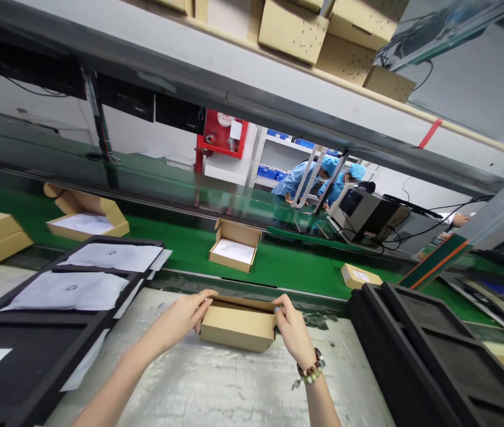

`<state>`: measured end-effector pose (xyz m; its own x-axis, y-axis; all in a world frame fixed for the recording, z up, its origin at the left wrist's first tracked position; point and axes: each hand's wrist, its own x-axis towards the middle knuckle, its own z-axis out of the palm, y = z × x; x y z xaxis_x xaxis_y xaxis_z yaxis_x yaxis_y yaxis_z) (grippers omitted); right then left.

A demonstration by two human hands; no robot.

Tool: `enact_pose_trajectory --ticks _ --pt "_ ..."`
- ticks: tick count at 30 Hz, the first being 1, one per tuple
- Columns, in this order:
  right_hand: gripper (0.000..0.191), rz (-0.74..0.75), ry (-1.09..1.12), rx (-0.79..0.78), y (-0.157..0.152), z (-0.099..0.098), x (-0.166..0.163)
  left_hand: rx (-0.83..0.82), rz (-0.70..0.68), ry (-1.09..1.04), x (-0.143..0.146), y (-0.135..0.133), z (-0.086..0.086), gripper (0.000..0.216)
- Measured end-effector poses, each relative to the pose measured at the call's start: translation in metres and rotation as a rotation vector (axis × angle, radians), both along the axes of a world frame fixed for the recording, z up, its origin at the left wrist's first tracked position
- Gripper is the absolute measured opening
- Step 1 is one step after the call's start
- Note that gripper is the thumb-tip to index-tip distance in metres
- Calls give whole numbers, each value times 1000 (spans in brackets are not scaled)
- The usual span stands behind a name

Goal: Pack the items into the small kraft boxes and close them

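A small brown cardboard box (pixel 238 325) stands on the silvery worktop (pixel 216 385) near the belt's edge. My left hand (pixel 181 317) grips its left end, fingers curled over the top corner. My right hand (pixel 293 329), with a bead bracelet on the wrist, pinches the box's right end at the upper edge. The box's top is open toward the belt; its inside is hidden.
A green conveyor belt (pixel 296 267) carries two open boxes with white inserts (pixel 235 244) (pixel 86 217) and a closed small box (pixel 360 276). Black foam trays with white bags (pixel 69 290) lie left, black trays (pixel 421 350) right. Two people in blue (pixel 318 181) work behind.
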<state>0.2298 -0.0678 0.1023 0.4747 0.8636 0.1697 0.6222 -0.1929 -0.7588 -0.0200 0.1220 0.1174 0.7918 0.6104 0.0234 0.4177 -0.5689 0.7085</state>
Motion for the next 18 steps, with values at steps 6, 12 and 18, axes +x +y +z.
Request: enact_pose_trajectory --ticks 6,12,18 --pt "27 133 -219 -105 -24 7 -3 30 -12 48 -14 -7 -5 44" --pt "28 98 -362 -181 -29 7 -3 -14 -7 56 -15 -12 -9 45" --pt "27 35 -504 -196 -27 5 9 -42 -36 75 -6 -22 -2 43"
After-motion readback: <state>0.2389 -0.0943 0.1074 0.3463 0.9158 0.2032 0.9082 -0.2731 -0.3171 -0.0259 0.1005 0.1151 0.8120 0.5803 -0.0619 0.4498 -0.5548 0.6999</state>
